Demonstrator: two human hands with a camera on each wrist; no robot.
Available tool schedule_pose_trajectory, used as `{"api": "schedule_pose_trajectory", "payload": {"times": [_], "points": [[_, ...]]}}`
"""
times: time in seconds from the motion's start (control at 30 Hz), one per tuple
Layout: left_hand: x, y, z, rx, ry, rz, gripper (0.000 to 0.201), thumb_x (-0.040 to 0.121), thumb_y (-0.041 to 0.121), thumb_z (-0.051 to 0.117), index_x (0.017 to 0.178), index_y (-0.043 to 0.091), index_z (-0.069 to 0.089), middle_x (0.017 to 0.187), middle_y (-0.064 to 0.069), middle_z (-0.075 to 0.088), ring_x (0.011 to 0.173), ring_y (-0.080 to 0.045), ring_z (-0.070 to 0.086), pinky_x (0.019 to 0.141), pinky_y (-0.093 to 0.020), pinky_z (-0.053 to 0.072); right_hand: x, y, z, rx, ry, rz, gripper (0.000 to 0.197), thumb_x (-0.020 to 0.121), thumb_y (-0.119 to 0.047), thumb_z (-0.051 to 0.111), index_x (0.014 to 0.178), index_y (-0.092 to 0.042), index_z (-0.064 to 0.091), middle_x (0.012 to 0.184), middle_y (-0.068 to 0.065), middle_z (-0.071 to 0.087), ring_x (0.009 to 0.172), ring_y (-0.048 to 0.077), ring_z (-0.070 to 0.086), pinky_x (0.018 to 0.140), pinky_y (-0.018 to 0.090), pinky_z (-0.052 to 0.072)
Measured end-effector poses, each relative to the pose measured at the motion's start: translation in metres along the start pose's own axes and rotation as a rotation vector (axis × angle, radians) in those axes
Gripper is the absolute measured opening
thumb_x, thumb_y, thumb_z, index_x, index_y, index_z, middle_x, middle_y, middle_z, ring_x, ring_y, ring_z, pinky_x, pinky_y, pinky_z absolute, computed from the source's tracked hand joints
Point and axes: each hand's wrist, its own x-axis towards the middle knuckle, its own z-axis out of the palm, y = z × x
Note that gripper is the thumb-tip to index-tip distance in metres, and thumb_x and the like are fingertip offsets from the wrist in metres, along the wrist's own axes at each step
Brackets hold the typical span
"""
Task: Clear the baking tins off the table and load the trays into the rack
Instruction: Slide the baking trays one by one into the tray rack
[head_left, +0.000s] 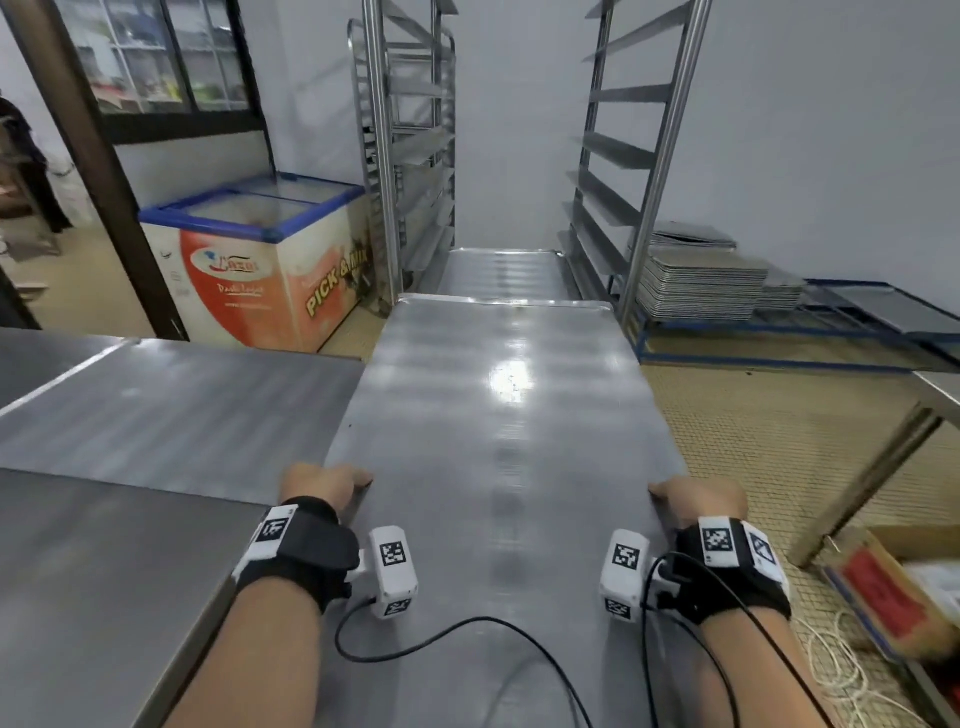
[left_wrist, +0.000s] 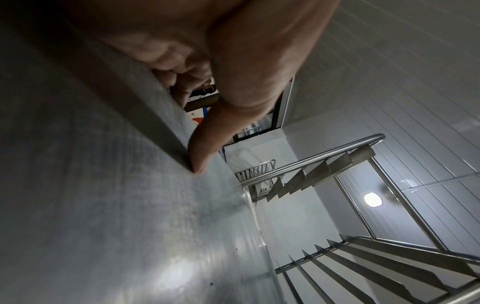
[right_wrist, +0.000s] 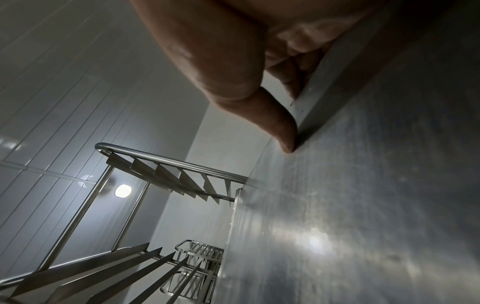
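Note:
I carry a large flat steel tray (head_left: 498, 415) level in front of me, its far end pointing at the tall steel rack (head_left: 644, 171). My left hand (head_left: 324, 486) grips the tray's left rim near the close end, thumb on top and fingers curled under, as the left wrist view shows at the tray edge (left_wrist: 166, 115). My right hand (head_left: 698, 496) grips the right rim (right_wrist: 319, 92) the same way. Another tray (head_left: 498, 273) lies on a low rung inside the rack, just beyond my tray's far edge. The upper rungs (head_left: 618, 150) stand bare.
A steel table (head_left: 156, 410) lies to my left. A chest freezer (head_left: 260, 260) stands by the rack's left post. A stack of trays (head_left: 701, 286) sits on a low blue frame at the right. A cardboard box (head_left: 893, 587) rests under a table leg (head_left: 862, 483).

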Motion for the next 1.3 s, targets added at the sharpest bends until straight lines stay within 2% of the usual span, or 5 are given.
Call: {"api": "schedule_pose_trajectory", "payload": {"times": [0.27, 0.47, 0.7, 1.0, 1.3], "points": [[0.054, 0.026, 0.058, 0.051, -0.006, -0.032, 0.034, 0.070, 0.007, 0.086, 0.086, -0.003, 0.058, 0.093, -0.020, 0.066, 0.082, -0.035, 0.067, 0.074, -0.040, 0.053, 0.070, -0.026, 0.026, 0.009, 0.004, 0.040, 0.030, 0.075, -0.005, 0.080, 0.094, 0.010, 0.061, 0.094, 0.022, 0.066, 0.076, 0.032, 0.061, 0.068, 0.034, 0.049], [0.092, 0.037, 0.085, 0.103, 0.034, -0.072, 0.041, 0.064, 0.012, 0.090, 0.084, -0.004, 0.059, 0.096, -0.021, 0.069, 0.085, -0.037, 0.069, 0.085, -0.050, 0.057, 0.111, -0.042, 0.053, -0.068, -0.027, 0.035, 0.040, 0.079, -0.006, 0.075, 0.110, 0.016, 0.062, 0.106, 0.027, 0.067, 0.085, 0.036, 0.062, 0.077, 0.038, 0.051], [0.126, 0.057, 0.106, 0.115, 0.022, -0.091, 0.035, 0.072, 0.011, 0.085, 0.090, -0.001, 0.057, 0.092, -0.018, 0.065, 0.086, -0.035, 0.066, 0.084, -0.043, 0.054, 0.153, -0.060, 0.084, -0.059, -0.028, 0.065, 0.040, 0.079, -0.006, 0.077, 0.108, 0.016, 0.060, 0.106, 0.029, 0.065, 0.080, 0.036, 0.059, 0.075, 0.038, 0.050], [0.197, 0.092, 0.146, 0.130, -0.020, -0.072, 0.029, 0.070, 0.008, 0.085, 0.085, -0.002, 0.063, 0.076, -0.014, 0.066, 0.077, -0.034, 0.067, 0.074, -0.040, 0.055, 0.207, -0.101, 0.126, -0.027, -0.036, 0.062, 0.019, 0.078, -0.001, 0.074, 0.077, 0.009, 0.058, 0.070, 0.016, 0.061, 0.066, 0.029, 0.062, 0.059, 0.031, 0.049], [0.266, 0.145, 0.186, 0.280, -0.065, -0.034, 0.034, 0.079, 0.022, 0.081, 0.096, 0.001, 0.062, 0.105, -0.019, 0.067, 0.086, -0.032, 0.063, 0.074, -0.035, 0.048, 0.257, -0.151, 0.166, -0.032, -0.021, 0.028, 0.023, 0.079, -0.006, 0.075, 0.075, 0.006, 0.056, 0.068, 0.014, 0.062, 0.060, 0.023, 0.061, 0.050, 0.025, 0.044]]}}
